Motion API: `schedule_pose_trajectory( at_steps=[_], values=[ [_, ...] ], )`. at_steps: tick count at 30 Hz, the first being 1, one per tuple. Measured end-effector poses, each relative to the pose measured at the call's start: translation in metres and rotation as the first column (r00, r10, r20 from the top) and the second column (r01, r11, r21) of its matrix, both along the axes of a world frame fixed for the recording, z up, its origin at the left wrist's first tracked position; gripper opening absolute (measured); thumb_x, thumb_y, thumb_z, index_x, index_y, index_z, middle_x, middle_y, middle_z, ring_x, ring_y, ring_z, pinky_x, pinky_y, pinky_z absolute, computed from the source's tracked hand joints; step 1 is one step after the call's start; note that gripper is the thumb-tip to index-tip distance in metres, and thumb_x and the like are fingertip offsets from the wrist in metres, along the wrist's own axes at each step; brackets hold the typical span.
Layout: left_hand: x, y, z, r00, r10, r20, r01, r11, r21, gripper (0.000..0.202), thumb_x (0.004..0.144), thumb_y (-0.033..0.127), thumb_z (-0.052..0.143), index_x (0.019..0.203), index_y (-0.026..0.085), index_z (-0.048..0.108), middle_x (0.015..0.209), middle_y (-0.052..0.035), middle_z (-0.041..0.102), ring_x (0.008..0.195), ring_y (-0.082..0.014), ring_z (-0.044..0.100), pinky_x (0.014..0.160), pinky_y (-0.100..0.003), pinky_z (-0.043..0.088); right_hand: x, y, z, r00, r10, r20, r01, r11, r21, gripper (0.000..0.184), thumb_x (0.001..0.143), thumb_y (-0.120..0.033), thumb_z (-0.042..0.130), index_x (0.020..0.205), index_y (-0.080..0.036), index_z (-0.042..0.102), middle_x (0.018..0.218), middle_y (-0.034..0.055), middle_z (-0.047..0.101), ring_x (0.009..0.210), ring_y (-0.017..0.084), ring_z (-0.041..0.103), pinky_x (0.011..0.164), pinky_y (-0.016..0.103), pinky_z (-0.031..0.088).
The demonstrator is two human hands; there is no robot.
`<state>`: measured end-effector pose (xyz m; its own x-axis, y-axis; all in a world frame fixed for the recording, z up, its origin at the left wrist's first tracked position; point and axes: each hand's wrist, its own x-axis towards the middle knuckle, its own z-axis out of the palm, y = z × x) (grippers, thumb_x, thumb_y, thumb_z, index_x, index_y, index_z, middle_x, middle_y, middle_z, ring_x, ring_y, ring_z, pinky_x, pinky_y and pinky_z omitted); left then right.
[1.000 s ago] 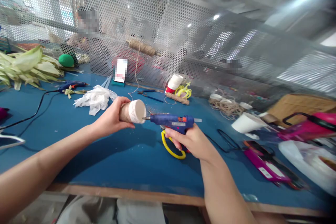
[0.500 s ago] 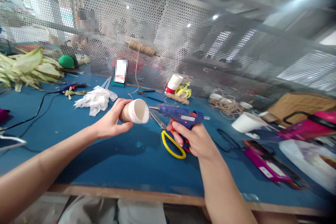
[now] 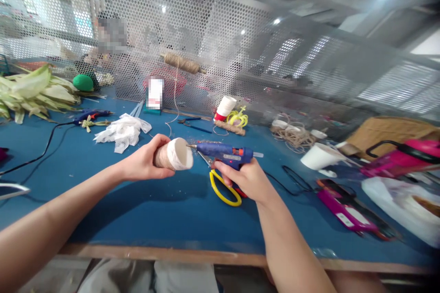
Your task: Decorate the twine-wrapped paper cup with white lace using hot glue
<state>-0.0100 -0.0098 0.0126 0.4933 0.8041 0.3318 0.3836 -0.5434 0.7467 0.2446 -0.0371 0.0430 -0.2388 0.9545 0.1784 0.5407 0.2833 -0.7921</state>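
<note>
My left hand (image 3: 147, 158) is closed round a paper cup (image 3: 174, 154) wrapped in brown twine, with a white band near its rim. The cup lies tilted sideways, its open mouth turned to the right. In my right hand (image 3: 245, 176) is a blue hot glue gun (image 3: 223, 152) with a small red light. Its nozzle points left, at the cup's rim; whether it touches cannot be made out. Below the gun, yellow-handled scissors (image 3: 225, 190) lie on the blue table (image 3: 165, 219), their blades partly hidden.
White lace strips (image 3: 123, 130), a second glue gun (image 3: 92, 116) and pale husks (image 3: 34, 89) lie left. Behind are pliers (image 3: 194, 124), a red-and-white cup (image 3: 225, 107) and a twine spool (image 3: 182, 62) on the mesh screen (image 3: 137, 18). Twine (image 3: 292, 136) and a magenta device (image 3: 347, 210) lie right.
The glue gun has come left and its nozzle is now at the cup's rim. The cup has dipped slightly. The whole view has shifted a little.
</note>
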Motion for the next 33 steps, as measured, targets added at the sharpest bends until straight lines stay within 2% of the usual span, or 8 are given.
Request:
schedule_pose_trajectory(
  at_steps=[6, 12, 15, 18, 22, 25, 29, 33],
  values=[
    [-0.0044, 0.0021, 0.0025, 0.99, -0.136, 0.039, 0.14, 0.981, -0.131, 0.055, 0.062, 0.037, 0.066, 0.104, 0.015, 0.039, 0.093, -0.0043, 0.051, 0.078, -0.0157, 0.052, 0.068, -0.028, 0.046, 0.0026, -0.0025, 0.0052, 0.998, 0.027, 0.05, -0.022, 0.996, -0.091, 0.025, 0.074, -0.036, 0.058, 0.061, -0.015, 0.055, 0.04, -0.0033, 0.048, 0.038, 0.008, 0.044, 0.043, 0.021, 0.039],
    [-0.005, 0.0021, 0.0039, 0.997, -0.073, 0.005, 0.073, 0.994, -0.081, 0.052, 0.061, 0.035, 0.066, 0.101, 0.016, 0.038, 0.091, -0.0034, 0.05, 0.077, -0.0154, 0.052, 0.067, -0.028, 0.046, 0.0054, -0.0071, 0.0096, 0.995, 0.06, 0.079, -0.05, 0.992, -0.12, 0.026, 0.073, -0.036, 0.058, 0.059, -0.015, 0.054, 0.039, -0.0032, 0.048, 0.038, 0.008, 0.043, 0.043, 0.021, 0.039],
    [-0.0049, 0.0014, 0.0042, 0.996, -0.092, -0.013, 0.091, 0.993, -0.081, 0.053, 0.061, 0.034, 0.066, 0.102, 0.017, 0.037, 0.089, -0.0029, 0.05, 0.075, -0.0151, 0.052, 0.065, -0.028, 0.047, 0.0037, -0.006, 0.0088, 0.999, 0.021, 0.049, -0.018, 0.997, -0.08, 0.028, 0.074, -0.037, 0.056, 0.056, -0.016, 0.051, 0.04, -0.0029, 0.048, 0.038, 0.008, 0.044, 0.044, 0.021, 0.039],
    [-0.0047, 0.0014, 0.004, 0.995, -0.097, -0.003, 0.097, 0.993, -0.068, 0.052, 0.061, 0.034, 0.066, 0.101, 0.017, 0.038, 0.089, -0.0029, 0.051, 0.075, -0.015, 0.052, 0.066, -0.028, 0.047, 0.0024, -0.0051, 0.008, 0.998, 0.028, 0.05, -0.022, 0.992, -0.126, 0.025, 0.073, -0.037, 0.058, 0.06, -0.016, 0.053, 0.04, -0.0035, 0.047, 0.038, 0.008, 0.043, 0.043, 0.021, 0.039],
    [-0.0046, 0.0021, 0.0037, 0.999, -0.029, 0.014, 0.029, 0.999, -0.015, 0.053, 0.06, 0.036, 0.067, 0.102, 0.017, 0.039, 0.095, -0.0051, 0.053, 0.082, -0.0179, 0.054, 0.071, -0.03, 0.047, 0.0039, -0.0068, 0.0079, 0.993, 0.115, 0.042, -0.105, 0.977, -0.188, 0.024, 0.074, -0.037, 0.058, 0.066, -0.014, 0.056, 0.04, -0.0038, 0.047, 0.038, 0.008, 0.043, 0.043, 0.021, 0.038],
    [-0.0045, 0.0021, 0.0036, 0.999, -0.03, 0.009, 0.03, 0.999, 0.017, 0.065, 0.059, 0.037, 0.068, 0.112, 0.015, 0.038, 0.107, -0.0085, 0.053, 0.095, -0.0219, 0.054, 0.082, -0.032, 0.045, 0.0047, -0.007, 0.0075, 0.994, 0.114, -0.003, -0.113, 0.986, -0.125, 0.025, 0.076, -0.037, 0.055, 0.066, -0.014, 0.056, 0.04, -0.0036, 0.047, 0.039, 0.008, 0.044, 0.046, 0.022, 0.04],
    [-0.0039, 0.0025, 0.0029, 0.998, -0.061, -0.006, 0.061, 0.997, -0.051, 0.067, 0.059, 0.04, 0.068, 0.115, 0.013, 0.042, 0.105, -0.008, 0.057, 0.093, -0.0226, 0.055, 0.084, -0.033, 0.045, 0.0045, -0.0061, 0.0077, 0.998, 0.054, 0.032, -0.05, 0.993, -0.106, 0.027, 0.075, -0.038, 0.056, 0.062, -0.015, 0.055, 0.04, -0.0028, 0.048, 0.039, 0.008, 0.044, 0.045, 0.022, 0.04],
    [-0.0038, 0.0035, 0.0025, 0.988, -0.112, 0.11, 0.132, 0.971, -0.197, 0.064, 0.059, 0.039, 0.068, 0.113, 0.013, 0.046, 0.097, -0.0076, 0.06, 0.086, -0.0212, 0.057, 0.076, -0.033, 0.048, 0.0057, -0.0069, 0.007, 0.99, 0.139, -0.021, -0.14, 0.975, -0.171, 0.025, 0.074, -0.037, 0.058, 0.066, -0.013, 0.058, 0.039, -0.0037, 0.047, 0.038, 0.007, 0.043, 0.043, 0.022, 0.038]
  ],
)
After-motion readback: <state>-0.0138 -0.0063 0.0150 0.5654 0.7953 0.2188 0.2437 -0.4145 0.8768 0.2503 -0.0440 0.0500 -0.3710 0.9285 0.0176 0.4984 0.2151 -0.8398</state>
